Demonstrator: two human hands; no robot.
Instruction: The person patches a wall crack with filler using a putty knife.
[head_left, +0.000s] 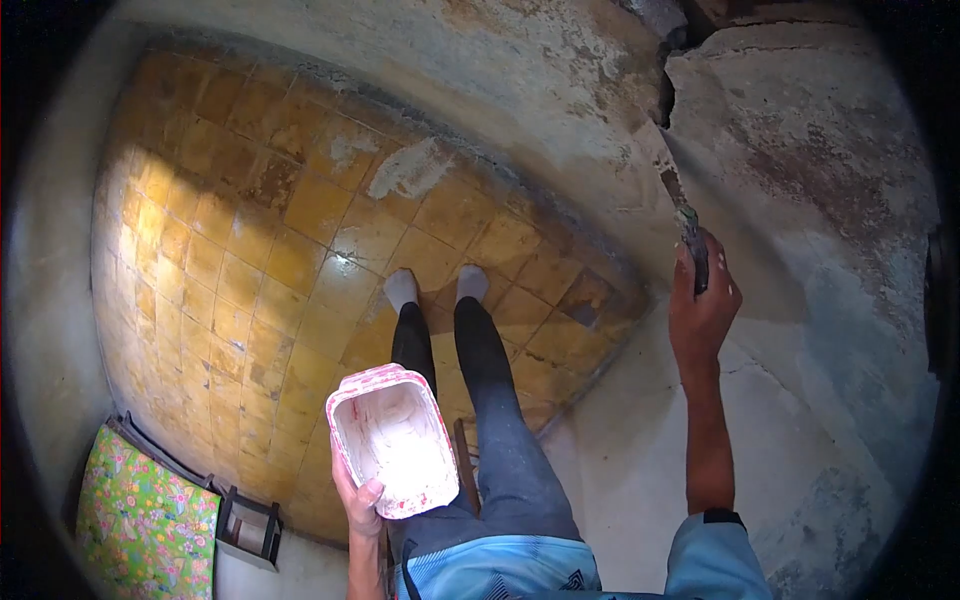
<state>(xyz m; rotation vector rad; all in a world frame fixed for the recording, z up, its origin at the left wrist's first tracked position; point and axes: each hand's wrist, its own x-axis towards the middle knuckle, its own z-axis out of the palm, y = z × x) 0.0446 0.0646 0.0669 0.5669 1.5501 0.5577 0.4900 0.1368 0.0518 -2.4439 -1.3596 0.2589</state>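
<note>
My right hand [706, 305] is closed round the dark handle of a putty knife [676, 185]. Its blade is smeared with pale filler, and the tip is right at the lower end of a wide crack [666, 98] in the wall. Down by my lap, my left hand [358, 497] grips the side of a plastic tub [392, 440], thumb at the rim. Red shows along the tub's edge, and whitish paste coats its inside.
Worn plaster walls [800, 150] meet in a corner close on my right. Yellow floor tiles [290, 260] lie below my feet, with a whitish patch [412, 168] near the wall. At lower left stands dark furniture [250, 525] beside a green flowered cloth [145, 520].
</note>
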